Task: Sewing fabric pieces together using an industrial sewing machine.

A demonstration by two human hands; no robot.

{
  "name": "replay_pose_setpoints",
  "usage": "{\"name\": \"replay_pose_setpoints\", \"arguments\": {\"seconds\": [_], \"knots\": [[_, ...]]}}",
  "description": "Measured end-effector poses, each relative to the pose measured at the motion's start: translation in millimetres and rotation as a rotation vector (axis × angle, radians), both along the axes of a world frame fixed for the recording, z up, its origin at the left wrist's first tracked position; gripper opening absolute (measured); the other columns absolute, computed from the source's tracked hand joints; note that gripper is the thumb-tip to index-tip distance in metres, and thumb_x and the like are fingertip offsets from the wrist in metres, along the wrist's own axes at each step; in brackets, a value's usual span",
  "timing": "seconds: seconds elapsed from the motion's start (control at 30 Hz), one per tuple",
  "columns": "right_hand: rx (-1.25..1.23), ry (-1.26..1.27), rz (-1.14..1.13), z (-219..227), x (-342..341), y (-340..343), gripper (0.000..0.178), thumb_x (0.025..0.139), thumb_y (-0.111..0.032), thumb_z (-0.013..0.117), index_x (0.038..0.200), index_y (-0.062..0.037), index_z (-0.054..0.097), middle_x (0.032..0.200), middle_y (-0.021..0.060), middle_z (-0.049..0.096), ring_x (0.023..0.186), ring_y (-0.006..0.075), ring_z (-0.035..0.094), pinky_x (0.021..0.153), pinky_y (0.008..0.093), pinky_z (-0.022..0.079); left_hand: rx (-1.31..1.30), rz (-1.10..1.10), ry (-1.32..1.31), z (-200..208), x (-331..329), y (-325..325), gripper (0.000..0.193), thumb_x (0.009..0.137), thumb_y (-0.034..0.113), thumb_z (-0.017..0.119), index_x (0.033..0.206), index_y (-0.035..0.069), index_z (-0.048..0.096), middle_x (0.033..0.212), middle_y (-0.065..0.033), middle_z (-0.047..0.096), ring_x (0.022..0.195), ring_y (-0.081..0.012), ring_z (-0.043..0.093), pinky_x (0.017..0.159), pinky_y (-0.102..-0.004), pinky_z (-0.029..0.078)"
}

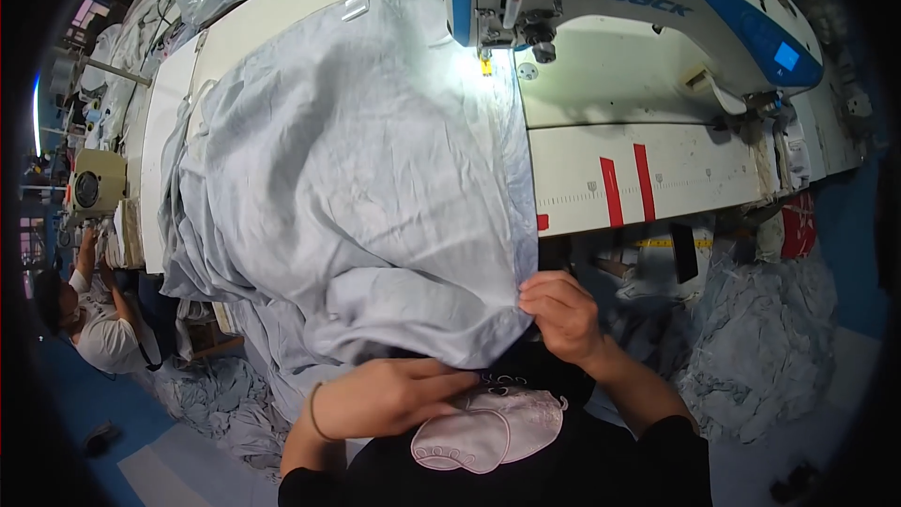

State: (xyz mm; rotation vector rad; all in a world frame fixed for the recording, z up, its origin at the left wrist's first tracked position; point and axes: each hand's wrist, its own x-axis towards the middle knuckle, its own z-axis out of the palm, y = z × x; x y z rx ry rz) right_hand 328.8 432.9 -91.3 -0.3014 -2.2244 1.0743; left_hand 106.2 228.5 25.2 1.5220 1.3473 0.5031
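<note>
A large light blue-grey cloth (pixel 375 150) lies spread over the sewing machine table. Its right edge, folded into a hem, runs from under the lit needle area down towards me. At that edge's near corner, my right hand (pixel 563 316) pinches the hem between thumb and fingers. Lower and to the left, my left hand (pixel 394 398) is closed at the cloth's near edge, its fingers pointing right; part of its grip is hidden by the cloth. The blue-and-white sewing machine (pixel 601 0) stands beyond, and a yellow-marked presser foot (pixel 486 66) sits over the hem's far end.
Red tape strips (pixel 642 183) and a printed scale mark the table right of the cloth. A dark phone-like object (pixel 684 253) is below the table edge. Crumpled grey cloth in clear plastic (pixel 760 347) lies at right. Another person (pixel 105 333) sits at far left.
</note>
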Motion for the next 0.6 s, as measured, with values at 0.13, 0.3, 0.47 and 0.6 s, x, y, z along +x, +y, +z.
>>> {"name": "replay_pose_setpoints", "arguments": {"seconds": [0.13, 0.3, 0.47, 0.6], "knots": [[0.013, -0.086, 0.013, 12.6, 11.1, 7.3, 0.019, 0.07, 0.012, 0.071, 0.087, 0.0028, 0.072, 0.096, 0.0121, 0.07, 0.097, 0.031, 0.072, 0.084, 0.0385, 0.06, 0.65, 0.341, 0.094, -20.6, -6.1, 120.7, 0.054, 0.088, 0.004, 0.073, 0.14, -0.001, 0.059, 0.127, -0.0221, 0.061, 0.115, -0.0423, 0.063, 0.097, -0.0469, 0.054], [0.008, -0.141, 0.041, 20.5, 7.5, 8.0, 0.021, 0.071, 0.011, 0.072, 0.089, 0.0014, 0.073, 0.099, 0.0098, 0.069, 0.098, 0.0284, 0.072, 0.084, 0.0369, 0.06, 0.754, 0.259, 0.582, -62.9, -46.5, 164.0, 0.056, 0.085, 0.02, 0.079, 0.138, 0.011, 0.064, 0.141, -0.013, 0.057, 0.133, -0.0375, 0.051, 0.117, -0.0611, 0.038], [0.001, -0.159, 0.066, 18.3, 2.4, 7.6, 0.018, 0.074, 0.008, 0.075, 0.091, -0.0009, 0.074, 0.102, 0.0072, 0.07, 0.097, 0.0267, 0.074, 0.08, 0.0354, 0.06, 0.649, 0.23, 0.595, -70.7, -54.3, 156.1, 0.055, 0.084, 0.022, 0.08, 0.137, 0.012, 0.066, 0.14, -0.0106, 0.057, 0.132, -0.0361, 0.051, 0.117, -0.067, 0.034], [0.008, -0.109, 0.07, 17.5, -2.9, 13.7, 0.02, 0.074, 0.008, 0.077, 0.091, -0.0025, 0.072, 0.101, 0.0069, 0.071, 0.095, 0.0271, 0.074, 0.074, 0.0355, 0.059, 0.666, 0.231, 0.611, -69.9, -59.7, 166.3, 0.054, 0.085, 0.021, 0.079, 0.137, 0.012, 0.066, 0.14, -0.0104, 0.057, 0.132, -0.0359, 0.052, 0.117, -0.0669, 0.034]]}}
